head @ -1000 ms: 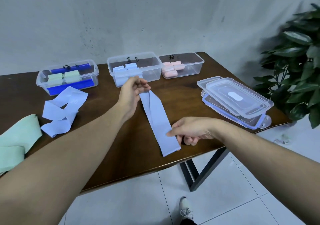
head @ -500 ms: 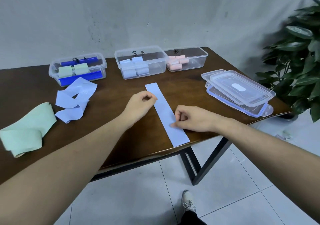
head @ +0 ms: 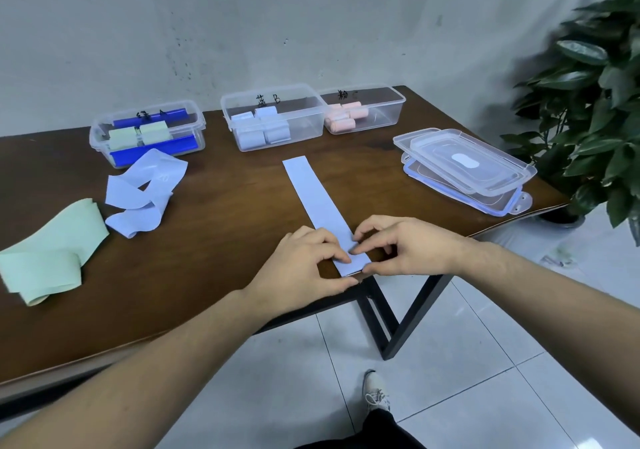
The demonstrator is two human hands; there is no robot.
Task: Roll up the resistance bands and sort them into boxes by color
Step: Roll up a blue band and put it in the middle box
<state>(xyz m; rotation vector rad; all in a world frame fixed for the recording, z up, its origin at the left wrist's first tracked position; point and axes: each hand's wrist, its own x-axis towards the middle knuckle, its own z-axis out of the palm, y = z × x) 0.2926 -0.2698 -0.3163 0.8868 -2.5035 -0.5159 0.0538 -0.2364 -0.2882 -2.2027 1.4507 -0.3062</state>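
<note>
1. Starting the roll: a long flat strip of pale blue elastic resistance band (head: 318, 199) lies straight on the dark brown wooden table (head: 214, 213), running from near the clear boxes to the table's front edge

2. Left hand (head: 304, 265) pinches the near end of the strip, fingertips on top, thumb at the edge by the table lip. Right hand (head: 405, 244) pinches the same end from the other side, curled fingers on the band, thumb low at its corner

3. Step in hand, by my reading: first tuck of the near end. No turn is visible yet; the end looks flat

4. Next move probably calls for folding the end over tightly and squarely, then rolling away from the body with even pressure from both hands so the strip does not skew. Risk: the end sits right at the table edge and could slip off

5. Destination, judged by colour: the clear plastic box in the middle (head: 273, 119), already holding pale blue rolls. Clear box at left (head: 147, 133) holds pale green rolls; clear box at right (head: 363, 109) holds pink rolls

6. Left to do: a loose crumpled pale blue band (head: 145, 192) and a loose pale green band (head: 52, 254) lie unrolled on the left of the table

7. Stacked clear lids (head: 464, 168) rest at the right
</note>
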